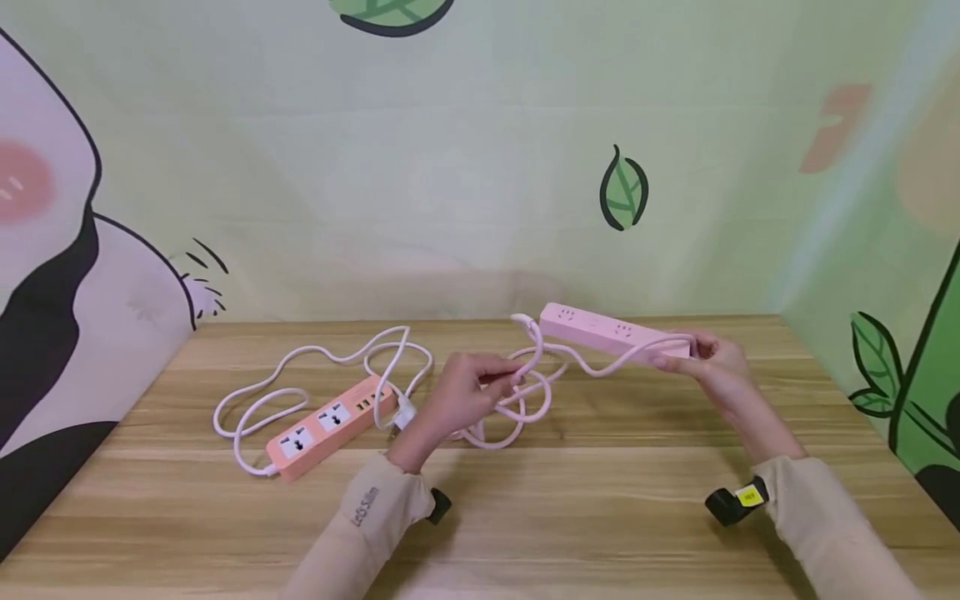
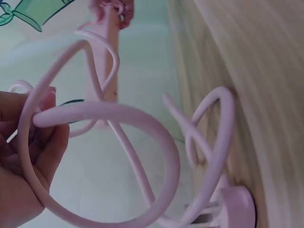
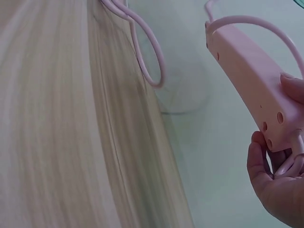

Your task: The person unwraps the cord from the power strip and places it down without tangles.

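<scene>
A pink power strip (image 1: 592, 331) is lifted above the table, and my right hand (image 1: 716, 371) grips it by its right end, where the cord comes out. The right wrist view shows fingers and thumb around that end of the pink power strip (image 3: 251, 71). My left hand (image 1: 468, 387) pinches the pink cord (image 1: 538, 400), which hangs in loose loops between the hands. Low in the left wrist view, a pink plug (image 2: 240, 209) with metal prongs is near the table surface.
An orange power strip (image 1: 330, 422) lies on the wooden table (image 1: 600, 517) to the left, its white cord (image 1: 262, 383) looped around it. Its white plug (image 1: 405, 412) lies beside my left wrist. A printed cloth backdrop (image 1: 450, 208) rises behind the table.
</scene>
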Motion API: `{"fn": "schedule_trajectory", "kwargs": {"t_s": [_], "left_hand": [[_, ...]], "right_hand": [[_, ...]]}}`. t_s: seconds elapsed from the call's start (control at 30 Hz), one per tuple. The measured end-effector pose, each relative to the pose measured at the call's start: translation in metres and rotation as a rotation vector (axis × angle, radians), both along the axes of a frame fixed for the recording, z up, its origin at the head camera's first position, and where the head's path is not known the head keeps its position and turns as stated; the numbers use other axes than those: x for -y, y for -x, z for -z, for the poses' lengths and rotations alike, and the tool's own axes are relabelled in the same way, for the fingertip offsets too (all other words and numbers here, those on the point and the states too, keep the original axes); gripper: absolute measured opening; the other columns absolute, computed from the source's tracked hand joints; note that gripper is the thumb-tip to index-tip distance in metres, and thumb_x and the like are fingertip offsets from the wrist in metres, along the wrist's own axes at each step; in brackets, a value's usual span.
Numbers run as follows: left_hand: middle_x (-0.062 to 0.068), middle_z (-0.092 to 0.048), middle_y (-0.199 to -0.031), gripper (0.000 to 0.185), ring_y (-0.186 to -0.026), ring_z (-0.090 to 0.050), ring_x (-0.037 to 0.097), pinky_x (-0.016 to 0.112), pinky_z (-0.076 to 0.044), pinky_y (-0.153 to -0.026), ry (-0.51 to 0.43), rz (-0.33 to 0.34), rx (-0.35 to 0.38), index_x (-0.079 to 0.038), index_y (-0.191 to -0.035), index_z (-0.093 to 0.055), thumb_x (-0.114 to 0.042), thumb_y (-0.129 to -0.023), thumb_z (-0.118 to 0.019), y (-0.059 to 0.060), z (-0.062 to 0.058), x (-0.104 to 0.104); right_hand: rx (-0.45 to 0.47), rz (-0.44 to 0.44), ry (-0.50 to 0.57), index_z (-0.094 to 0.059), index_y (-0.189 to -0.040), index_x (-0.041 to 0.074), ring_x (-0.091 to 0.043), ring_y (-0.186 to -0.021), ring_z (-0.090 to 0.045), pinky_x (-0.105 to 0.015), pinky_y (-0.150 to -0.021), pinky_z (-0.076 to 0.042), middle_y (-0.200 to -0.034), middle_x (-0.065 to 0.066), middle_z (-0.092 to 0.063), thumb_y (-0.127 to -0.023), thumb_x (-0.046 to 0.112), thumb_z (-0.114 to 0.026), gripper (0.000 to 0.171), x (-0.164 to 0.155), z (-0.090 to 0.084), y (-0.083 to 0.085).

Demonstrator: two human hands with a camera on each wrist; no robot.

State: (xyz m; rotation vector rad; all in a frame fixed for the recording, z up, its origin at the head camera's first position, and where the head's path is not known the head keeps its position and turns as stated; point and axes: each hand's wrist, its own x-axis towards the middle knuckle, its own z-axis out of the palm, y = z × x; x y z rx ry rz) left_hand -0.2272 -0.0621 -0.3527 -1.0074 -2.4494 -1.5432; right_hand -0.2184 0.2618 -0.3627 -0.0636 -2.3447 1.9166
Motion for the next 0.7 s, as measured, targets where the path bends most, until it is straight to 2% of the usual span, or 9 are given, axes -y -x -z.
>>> {"fn": "schedule_trajectory", "kwargs": {"t_s": [0.07,0.13,0.27,0.33,0.53,0.7], "left_hand": [[0.018,-0.068,-0.084,0.019,-0.069,-0.065,0.023,0.027,-0.053,-0.06,-0.034,0.014,0.006,0.006,-0.1,-0.066,0.003,-0.083,-0.061,-0.001,-0.004,0.0],[0.017,-0.068,-0.083,0.019,-0.067,-0.064,0.02,0.031,-0.053,-0.06,-0.062,0.02,-0.004,0.006,-0.1,-0.067,0.003,-0.083,-0.06,-0.002,-0.007,-0.001],[0.018,-0.068,-0.082,0.017,-0.066,-0.063,0.02,0.035,-0.053,-0.061,-0.122,0.01,-0.059,0.008,-0.098,-0.066,0.005,-0.082,-0.06,-0.002,-0.012,-0.002],[0.019,-0.068,-0.083,0.017,-0.066,-0.064,0.022,0.031,-0.053,-0.06,-0.145,-0.013,-0.08,0.009,-0.097,-0.066,0.007,-0.082,-0.059,-0.002,-0.014,-0.003],[0.021,-0.068,-0.083,0.017,-0.067,-0.064,0.027,0.024,-0.052,-0.06,-0.216,-0.111,-0.09,0.008,-0.098,-0.066,0.006,-0.082,-0.06,0.005,-0.017,-0.007],[0.021,-0.068,-0.085,0.018,-0.069,-0.065,0.028,0.025,-0.053,-0.062,-0.263,-0.174,-0.134,0.008,-0.099,-0.066,0.005,-0.082,-0.061,0.018,-0.016,-0.008]], "right_hand": [[0.01,-0.005,-0.074,-0.05,-0.114,-0.006,-0.002,-0.086,-0.046,-0.01,-0.077,-0.041,-0.091,0.01,-0.053,-0.077,0.011,-0.072,0.047,0.002,0.0,0.0],[0.009,-0.015,-0.113,-0.047,-0.115,-0.011,-0.004,-0.085,-0.046,-0.011,-0.075,-0.041,-0.091,0.008,-0.051,-0.076,0.011,-0.072,0.051,0.003,0.001,0.0],[-0.011,-0.028,-0.171,-0.051,-0.103,-0.011,-0.006,-0.078,-0.044,-0.014,-0.069,-0.041,-0.085,0.003,-0.05,-0.073,0.007,-0.072,0.041,0.006,0.002,-0.001],[-0.024,-0.037,-0.196,-0.052,-0.103,-0.014,-0.005,-0.076,-0.044,-0.014,-0.068,-0.04,-0.083,0.003,-0.051,-0.071,0.005,-0.073,0.042,0.006,0.003,-0.001],[0.009,-0.096,-0.256,-0.048,-0.118,-0.016,-0.003,-0.078,-0.048,-0.014,-0.07,-0.042,-0.089,0.002,-0.056,-0.069,0.007,-0.075,0.06,0.007,0.006,-0.004],[0.012,-0.155,-0.296,-0.048,-0.119,-0.015,-0.007,-0.082,-0.05,-0.017,-0.072,-0.042,-0.1,-0.012,-0.059,-0.068,0.007,-0.075,0.061,0.01,0.006,-0.006]]}}
